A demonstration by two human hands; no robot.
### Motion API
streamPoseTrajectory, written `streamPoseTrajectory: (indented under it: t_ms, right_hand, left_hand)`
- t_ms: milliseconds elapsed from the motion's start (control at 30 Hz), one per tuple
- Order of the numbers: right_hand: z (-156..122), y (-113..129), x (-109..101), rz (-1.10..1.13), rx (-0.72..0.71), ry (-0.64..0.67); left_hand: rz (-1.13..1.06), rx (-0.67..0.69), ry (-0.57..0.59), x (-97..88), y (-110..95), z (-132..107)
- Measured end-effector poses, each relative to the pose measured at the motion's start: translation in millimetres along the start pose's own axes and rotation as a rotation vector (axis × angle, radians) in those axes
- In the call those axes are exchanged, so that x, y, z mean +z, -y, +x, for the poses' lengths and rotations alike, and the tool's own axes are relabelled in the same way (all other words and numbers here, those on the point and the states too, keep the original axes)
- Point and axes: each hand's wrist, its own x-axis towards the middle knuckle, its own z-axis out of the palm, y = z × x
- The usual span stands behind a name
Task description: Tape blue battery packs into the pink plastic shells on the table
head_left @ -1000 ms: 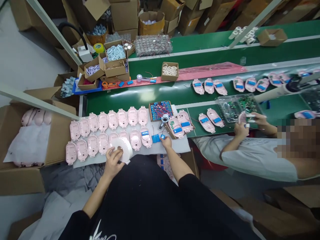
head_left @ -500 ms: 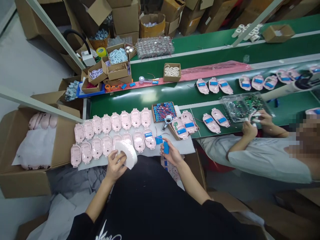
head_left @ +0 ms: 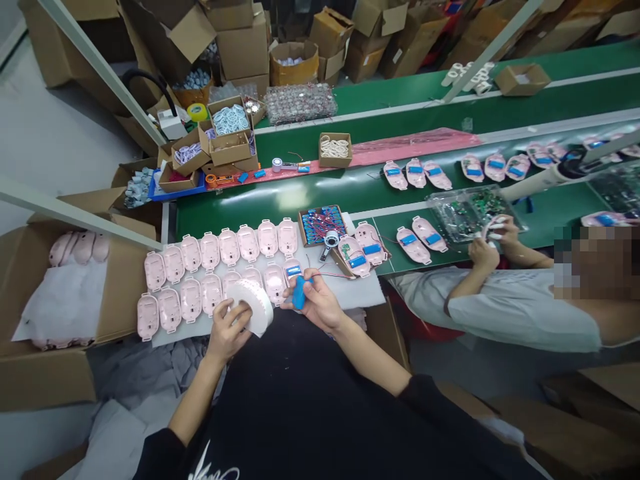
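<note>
My left hand (head_left: 227, 331) grips a white roll of tape (head_left: 253, 306) at the near edge of the white mat (head_left: 360, 290). My right hand (head_left: 316, 305) is closed on a small blue battery (head_left: 299, 294) with thin red wires trailing from it, held just right of the roll. Two rows of pink plastic shells (head_left: 220, 267) lie on the mat in front of both hands. One shell nearest my right hand has a blue battery seated in it (head_left: 294, 270). A small cardboard box of blue batteries (head_left: 321, 223) stands behind.
A co-worker's hands (head_left: 487, 243) hold a part at the right, beside a clear tray of circuit boards (head_left: 467, 212). More pink shells with batteries (head_left: 417, 173) lie on the green conveyor (head_left: 310, 190). An open carton (head_left: 65, 280) sits at left. Small boxes of parts (head_left: 225, 133) crowd the far left.
My right hand lifted a blue battery off the mat and brought it left, close to the tape roll. My left hand has kept hold of the roll.
</note>
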Motion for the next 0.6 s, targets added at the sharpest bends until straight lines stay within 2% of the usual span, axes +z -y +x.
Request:
streamPoseTrajectory:
  t_ms: [167,267,467,600]
  right_hand:
    - [-3.7,-3.1,14.7,-0.616,-0.193,-0.028]
    - [-2.6,-3.2,20.3,-0.841,-0.247,0.022]
    - [6.9,-15.7,18.1,-0.944,-0.173,0.035]
    - [11.7,-28.5,6.8,-0.804,-0.062,0.111]
  left_hand:
    - [-0.008,0.006,0.102,-8.8,-1.7,2.8]
    - [0.019,0.002,0.154,-12.2,-2.3,1.5]
    - [0.096,0.0,0.122,-17.8,-6.9,4.9]
    - [0.123,-0.018,0.168,-27.3,-7.5,12.8]
